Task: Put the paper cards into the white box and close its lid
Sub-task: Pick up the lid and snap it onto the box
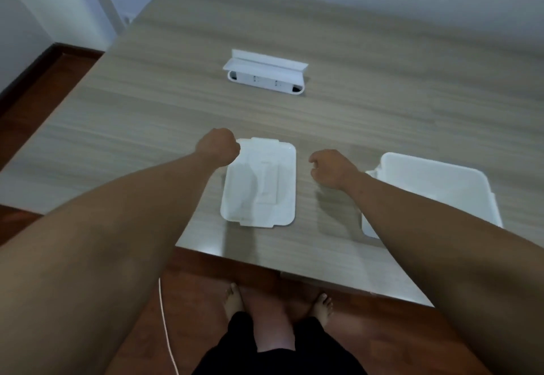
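A shallow white plastic container (287,186) with tabs at its near and far ends lies open-side up in front of me, and faint pale sheets seem to lie inside it. A larger white container (435,186) sits to its right, partly behind my right forearm. At the far middle, folded white paper cards (265,64) rest on a white oblong holder (265,81). My left hand (217,146) is a closed fist at the shallow container's far left corner. My right hand (331,168) hovers between the two containers, fingers curled, with nothing visible in it.
The wooden table (147,127) ends close to me at its front edge (265,265) and drops off on the left. Below are a red-brown floor, my bare feet (234,301) and a thin white cord (164,327). A wall stands behind the table.
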The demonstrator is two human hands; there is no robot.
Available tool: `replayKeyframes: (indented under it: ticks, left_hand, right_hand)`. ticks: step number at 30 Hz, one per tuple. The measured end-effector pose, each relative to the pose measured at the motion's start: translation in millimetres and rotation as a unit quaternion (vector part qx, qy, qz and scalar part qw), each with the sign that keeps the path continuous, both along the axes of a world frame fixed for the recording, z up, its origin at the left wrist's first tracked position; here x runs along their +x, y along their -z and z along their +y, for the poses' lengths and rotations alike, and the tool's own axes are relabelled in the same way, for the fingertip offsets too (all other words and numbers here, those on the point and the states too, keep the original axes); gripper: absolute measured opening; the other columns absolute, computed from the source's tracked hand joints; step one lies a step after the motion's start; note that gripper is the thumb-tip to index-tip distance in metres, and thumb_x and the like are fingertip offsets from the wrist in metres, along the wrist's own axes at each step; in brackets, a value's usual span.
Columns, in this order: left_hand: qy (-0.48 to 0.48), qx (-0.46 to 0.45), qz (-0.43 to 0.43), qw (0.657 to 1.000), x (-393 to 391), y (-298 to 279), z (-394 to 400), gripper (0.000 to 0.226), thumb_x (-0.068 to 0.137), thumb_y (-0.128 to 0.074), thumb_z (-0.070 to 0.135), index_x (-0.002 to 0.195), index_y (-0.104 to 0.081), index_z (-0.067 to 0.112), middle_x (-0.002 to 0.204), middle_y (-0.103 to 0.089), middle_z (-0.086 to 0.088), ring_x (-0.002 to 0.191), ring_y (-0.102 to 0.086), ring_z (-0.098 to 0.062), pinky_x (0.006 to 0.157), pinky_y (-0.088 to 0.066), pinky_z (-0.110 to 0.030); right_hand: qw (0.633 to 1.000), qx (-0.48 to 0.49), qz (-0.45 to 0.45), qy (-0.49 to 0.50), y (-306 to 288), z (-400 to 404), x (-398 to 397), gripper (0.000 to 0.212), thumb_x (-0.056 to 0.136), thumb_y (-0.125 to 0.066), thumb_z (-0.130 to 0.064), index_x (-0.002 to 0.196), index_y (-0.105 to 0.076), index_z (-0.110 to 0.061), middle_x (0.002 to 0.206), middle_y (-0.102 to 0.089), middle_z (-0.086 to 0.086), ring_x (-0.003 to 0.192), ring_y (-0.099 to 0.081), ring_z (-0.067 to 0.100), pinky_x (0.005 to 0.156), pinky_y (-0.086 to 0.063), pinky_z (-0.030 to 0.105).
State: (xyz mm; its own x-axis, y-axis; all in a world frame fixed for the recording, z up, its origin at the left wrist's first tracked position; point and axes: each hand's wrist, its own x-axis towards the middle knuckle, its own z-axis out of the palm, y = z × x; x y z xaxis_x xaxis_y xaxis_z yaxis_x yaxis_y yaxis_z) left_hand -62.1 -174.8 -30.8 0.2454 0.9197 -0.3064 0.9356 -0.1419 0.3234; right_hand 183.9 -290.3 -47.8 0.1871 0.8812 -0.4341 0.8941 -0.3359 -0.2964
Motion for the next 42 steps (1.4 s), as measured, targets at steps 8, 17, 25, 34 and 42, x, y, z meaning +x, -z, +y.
replayKeyframes:
  ticks: [8, 17, 25, 34, 42]
  left_hand:
    - [-0.092, -0.135, -0.056, 0.985, -47, 95, -20, 0.027, 0.086, -0.058, 0.025, 0.087, -0.067, 0.000, 0.092, -0.070, -0.014, 0.092, -0.067, -0.033, 0.071, -0.048, -0.031]
    - [-0.155, -0.127, -0.192, 0.961, -54, 117, -32, 0.022, 0.083, -0.055, 0.008, 0.102, -0.067, 0.006, 0.101, -0.069, -0.005, 0.089, -0.061, -0.020, 0.074, -0.043, -0.025]
    - [-0.066, -0.041, -0.298, 0.952, 0, 41, 0, 0.030, 0.090, -0.049, 0.004, 0.115, -0.064, 0.008, 0.089, -0.061, -0.005, 0.083, -0.058, -0.020, 0.082, -0.049, -0.027]
    - [0.291, 0.060, -0.292, 0.909, 100, -39, -31, 0.050, 0.071, -0.056, 0.015, 0.120, -0.065, 0.017, 0.125, -0.063, 0.001, 0.117, -0.059, -0.019, 0.105, -0.043, -0.031]
    - [0.281, 0.173, -0.383, 0.863, 201, -84, -79, 0.017, 0.089, -0.064, 0.018, 0.099, -0.073, 0.007, 0.090, -0.074, -0.010, 0.084, -0.068, -0.028, 0.072, -0.047, -0.027]
  right_hand:
    - [0.975, -0.046, 0.068, 0.205, 63, -3, -67, 0.006, 0.082, -0.052, -0.013, 0.086, -0.053, -0.008, 0.086, -0.059, 0.007, 0.087, -0.061, 0.029, 0.060, -0.044, 0.029]
    - [0.845, 0.004, 0.224, 0.485, 81, 0, -81, 0.016, 0.074, -0.053, -0.005, 0.082, -0.064, 0.003, 0.086, -0.070, 0.015, 0.080, -0.070, 0.033, 0.069, -0.060, 0.040]
    - [0.755, 0.167, 0.287, 0.566, -14, 23, -34, 0.025, 0.073, -0.065, -0.013, 0.094, -0.068, 0.000, 0.094, -0.070, 0.011, 0.066, -0.065, 0.025, 0.048, -0.049, 0.024]
    - [0.599, 0.319, 0.345, 0.648, -120, -15, 55, 0.007, 0.071, -0.065, -0.004, 0.075, -0.062, -0.009, 0.103, -0.074, 0.013, 0.078, -0.072, 0.026, 0.080, -0.057, 0.053]
    - [0.577, 0.383, 0.384, 0.610, -167, -74, 117, 0.028, 0.083, -0.069, -0.019, 0.099, -0.065, 0.003, 0.085, -0.066, 0.015, 0.057, -0.063, 0.024, 0.051, -0.061, 0.037]
